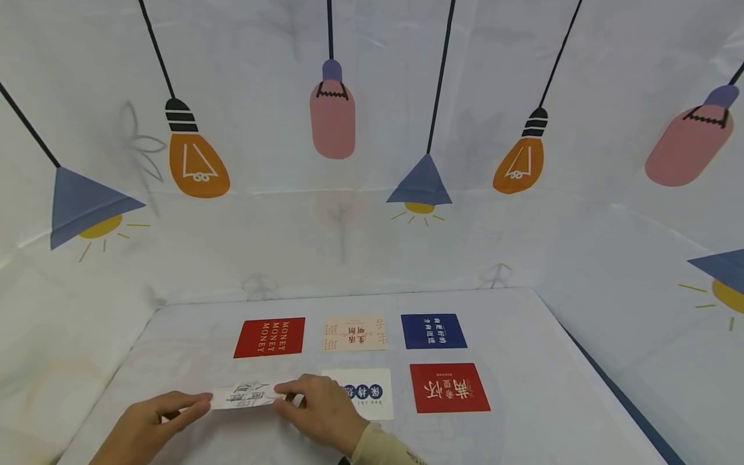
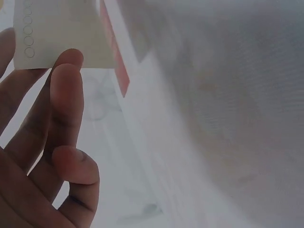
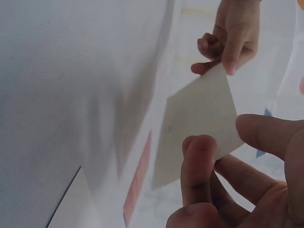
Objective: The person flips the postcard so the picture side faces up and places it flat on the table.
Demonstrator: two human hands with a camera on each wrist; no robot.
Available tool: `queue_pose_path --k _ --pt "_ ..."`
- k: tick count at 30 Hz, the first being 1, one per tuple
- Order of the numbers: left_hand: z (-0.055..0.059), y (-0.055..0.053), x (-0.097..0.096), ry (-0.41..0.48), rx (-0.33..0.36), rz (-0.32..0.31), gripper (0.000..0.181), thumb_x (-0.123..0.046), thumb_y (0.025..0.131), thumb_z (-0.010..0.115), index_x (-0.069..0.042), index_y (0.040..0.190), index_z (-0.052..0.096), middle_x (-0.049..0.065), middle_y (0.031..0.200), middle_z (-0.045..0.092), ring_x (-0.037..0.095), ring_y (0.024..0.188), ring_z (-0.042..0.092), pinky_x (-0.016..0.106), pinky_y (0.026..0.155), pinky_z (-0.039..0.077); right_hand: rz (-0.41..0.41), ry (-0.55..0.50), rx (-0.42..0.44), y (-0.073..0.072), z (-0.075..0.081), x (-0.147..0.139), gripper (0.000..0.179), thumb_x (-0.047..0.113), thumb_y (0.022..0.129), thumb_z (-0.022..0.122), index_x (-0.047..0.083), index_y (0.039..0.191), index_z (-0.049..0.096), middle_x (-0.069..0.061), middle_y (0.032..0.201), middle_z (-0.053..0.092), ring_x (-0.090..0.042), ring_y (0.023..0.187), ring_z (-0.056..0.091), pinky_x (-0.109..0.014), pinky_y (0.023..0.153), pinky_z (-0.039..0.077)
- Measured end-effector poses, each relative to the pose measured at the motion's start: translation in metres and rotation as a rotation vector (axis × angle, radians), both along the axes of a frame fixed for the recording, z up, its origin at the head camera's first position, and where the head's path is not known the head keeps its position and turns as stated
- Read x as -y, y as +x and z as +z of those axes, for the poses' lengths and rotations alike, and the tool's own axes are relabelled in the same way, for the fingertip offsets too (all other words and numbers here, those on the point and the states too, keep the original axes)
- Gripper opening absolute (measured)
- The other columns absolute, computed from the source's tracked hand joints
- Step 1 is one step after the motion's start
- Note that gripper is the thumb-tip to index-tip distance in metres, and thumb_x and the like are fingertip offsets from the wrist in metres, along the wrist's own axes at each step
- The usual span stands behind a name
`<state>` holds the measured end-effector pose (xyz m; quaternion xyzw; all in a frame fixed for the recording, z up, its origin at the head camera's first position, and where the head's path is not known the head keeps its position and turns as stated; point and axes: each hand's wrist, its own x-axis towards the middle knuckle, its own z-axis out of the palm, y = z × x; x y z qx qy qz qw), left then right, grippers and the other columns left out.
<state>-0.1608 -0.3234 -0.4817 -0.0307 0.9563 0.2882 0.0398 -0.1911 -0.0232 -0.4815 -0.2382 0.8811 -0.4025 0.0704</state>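
Observation:
A white postcard [image 1: 244, 395] with dark Chinese lettering is held above the table, tilted, between two hands. My left hand [image 1: 152, 423] pinches its left edge with thumb and fingers. At the opposite edge my right hand [image 1: 325, 407] grips it, thumb on one side and fingers on the other. The plain back of the postcard [image 3: 199, 116] shows in the right wrist view, and a row of printed circles is on it in the left wrist view. Just behind the right hand lies a white card with blue dots [image 1: 372, 410], partly covered by that hand.
On the white table [image 1: 540, 387] lie a red MONEY card [image 1: 270, 337], a cream card [image 1: 356, 333], a blue card [image 1: 433, 330] and a red card with white characters [image 1: 450, 387]. A white curtain [image 1: 372, 252] printed with lamps rises behind the table.

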Motion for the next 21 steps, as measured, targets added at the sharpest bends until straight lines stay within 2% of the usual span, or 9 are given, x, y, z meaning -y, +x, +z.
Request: queue_pose_path --k 3,9,16,21 --pt "-0.004 -0.001 -0.002 -0.06 -0.029 -0.037 0.046 -0.053 0.084 0.078 -0.02 0.115 0.079 -0.006 0.1 0.072 0.009 0.074 0.053 0.022 0.062 0.048 0.013 0.032 -0.045 0.0 -0.003 0.0 0.031 0.036 0.093 0.074 0.026 0.122 0.076 0.024 0.086 0.061 0.005 0.065 0.05 -0.016 0.057 0.043" --pt "-0.008 -0.004 -0.008 -0.128 -0.008 -0.06 0.05 -0.052 0.079 0.081 -0.02 0.117 0.078 -0.009 0.091 0.066 0.013 0.072 0.052 0.021 0.061 0.05 0.029 0.1 -0.067 -0.001 -0.005 0.003 0.036 0.034 0.089 0.079 0.027 0.125 0.074 0.023 0.086 0.061 0.005 0.066 0.049 -0.015 0.06 0.043" --pt "-0.011 -0.005 -0.01 -0.147 -0.001 -0.077 0.058 -0.051 0.078 0.082 -0.017 0.125 0.074 -0.008 0.086 0.058 0.011 0.066 0.048 0.021 0.059 0.048 0.057 0.225 -0.159 -0.002 -0.01 0.003 0.037 0.037 0.091 0.077 0.028 0.127 0.073 0.023 0.086 0.061 0.004 0.07 0.048 -0.016 0.063 0.04" --pt "-0.016 -0.005 -0.011 -0.148 0.038 -0.105 0.056 -0.049 0.082 0.08 -0.014 0.125 0.073 -0.007 0.085 0.055 0.011 0.062 0.046 0.022 0.058 0.045 0.077 0.276 -0.226 -0.001 -0.014 0.004 0.034 0.037 0.094 0.072 0.026 0.126 0.073 0.017 0.097 0.069 0.006 0.076 0.051 -0.017 0.067 0.044"
